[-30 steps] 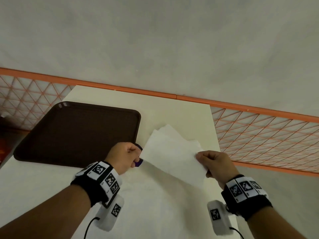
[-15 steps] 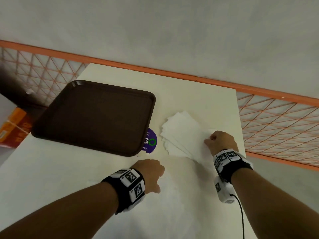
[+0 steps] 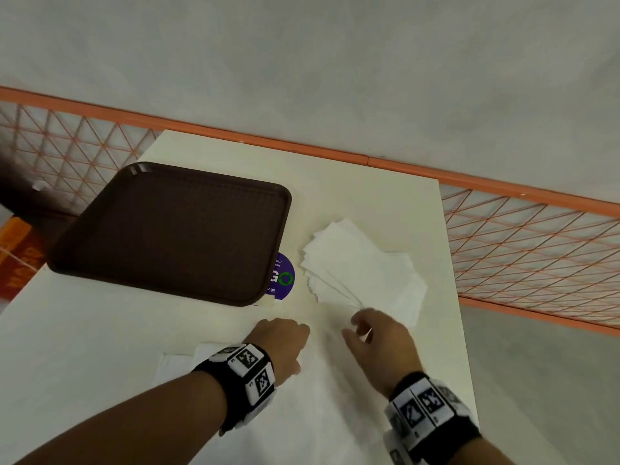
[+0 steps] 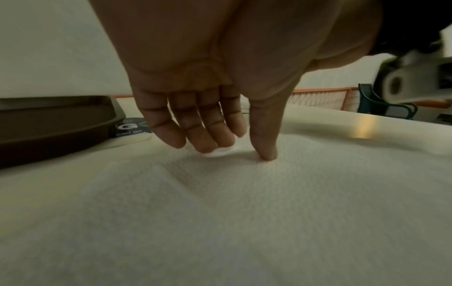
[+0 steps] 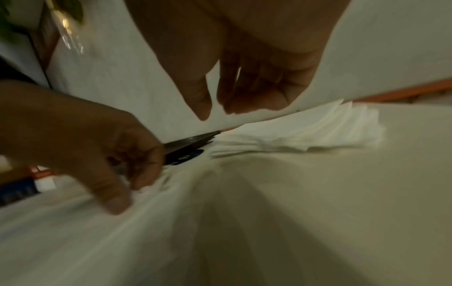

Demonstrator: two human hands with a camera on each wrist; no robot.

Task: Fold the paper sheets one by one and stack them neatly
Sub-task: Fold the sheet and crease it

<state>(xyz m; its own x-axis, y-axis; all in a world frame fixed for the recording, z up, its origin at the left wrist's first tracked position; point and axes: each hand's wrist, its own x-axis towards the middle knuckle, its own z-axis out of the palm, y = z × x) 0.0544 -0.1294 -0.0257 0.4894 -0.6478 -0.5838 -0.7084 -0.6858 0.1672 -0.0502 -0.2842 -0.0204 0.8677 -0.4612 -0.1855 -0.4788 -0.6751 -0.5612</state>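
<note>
Just beside the fanned paper stack (image 3: 362, 270) (untidy): brown tray (image 3: 174, 229).

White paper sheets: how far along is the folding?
Done: nothing clearly; no folded stack shows, the brown plastic tray is bare. In hand: left hand presses one white paper sheet flat; right hand hovers. Left: the fanned white paper pile.

A thin white textured paper sheet (image 3: 322, 407) lies flat on the table's near side under my hands, faintly creased. Beyond it, a fanned, uneven stack of folded white paper sheets (image 3: 362, 270) rests flat.
</note>
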